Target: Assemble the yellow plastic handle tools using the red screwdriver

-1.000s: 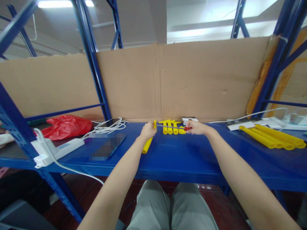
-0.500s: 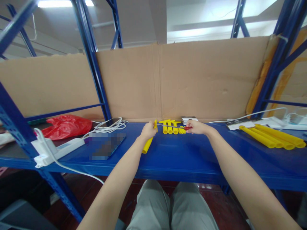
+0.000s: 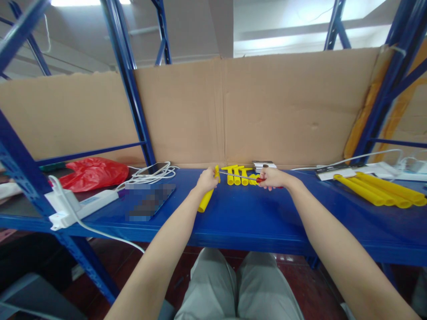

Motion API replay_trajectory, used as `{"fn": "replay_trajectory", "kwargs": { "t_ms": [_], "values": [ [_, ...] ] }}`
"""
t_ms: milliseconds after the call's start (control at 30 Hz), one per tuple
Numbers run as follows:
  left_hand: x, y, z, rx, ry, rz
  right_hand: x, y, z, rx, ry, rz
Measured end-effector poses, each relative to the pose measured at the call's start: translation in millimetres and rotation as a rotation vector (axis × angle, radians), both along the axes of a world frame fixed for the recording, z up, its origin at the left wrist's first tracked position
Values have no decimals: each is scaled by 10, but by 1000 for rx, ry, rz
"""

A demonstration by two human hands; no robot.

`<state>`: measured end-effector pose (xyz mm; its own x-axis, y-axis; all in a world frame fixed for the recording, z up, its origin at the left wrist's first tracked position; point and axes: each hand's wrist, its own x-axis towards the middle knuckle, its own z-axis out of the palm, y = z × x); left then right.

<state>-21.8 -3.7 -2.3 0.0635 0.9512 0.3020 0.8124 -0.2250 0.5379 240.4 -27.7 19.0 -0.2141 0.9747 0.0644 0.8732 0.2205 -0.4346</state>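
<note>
My left hand (image 3: 207, 179) is closed around a yellow plastic tube (image 3: 206, 201) with a crosspiece at its far end, its open lower end tilted towards me. In my right hand (image 3: 271, 178) is a screwdriver (image 3: 240, 177) with a red handle. Its long metal shaft points left, and the tip meets the yellow crosspiece beside my left fingers; exactly what it touches there is too small to tell. Just behind the shaft lie several yellow T-shaped pieces (image 3: 237, 179) in a row, with small yellow parts (image 3: 253, 179) at their right end.
Several long yellow tubes (image 3: 376, 191) lie at the right. A phone-like slab (image 3: 151, 202), a white power strip (image 3: 88, 206), coiled white cable (image 3: 151, 175) and a red plastic bag (image 3: 100, 172) are at left. Cardboard (image 3: 283, 111) walls the back of the blue shelf (image 3: 253, 218).
My right hand has turned slightly on the screwdriver handle, and more of the handle shows below the palm. My left hand keeps the yellow tube in nearly the same place.
</note>
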Motion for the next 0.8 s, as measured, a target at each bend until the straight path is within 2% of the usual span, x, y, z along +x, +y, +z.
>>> {"fn": "replay_trajectory", "kwargs": {
  "t_ms": [200, 433, 600, 700, 800],
  "values": [
    [-16, 1, 8, 29, 48, 39, -60, -77, 116, 178, -193, 54],
    [-8, -24, 7, 58, 79, 36, -73, -102, 119, 185, -229, 29],
    [-2, -15, 2, 61, 88, 34, -125, -105, 89, 111, -209, -32],
    [-8, -11, 4, 50, 81, 34, -118, -88, 94, 188, -270, 20],
    [-10, -22, 12, 47, 75, 38, -84, -71, 104, 173, -253, 58]
  ]
}}
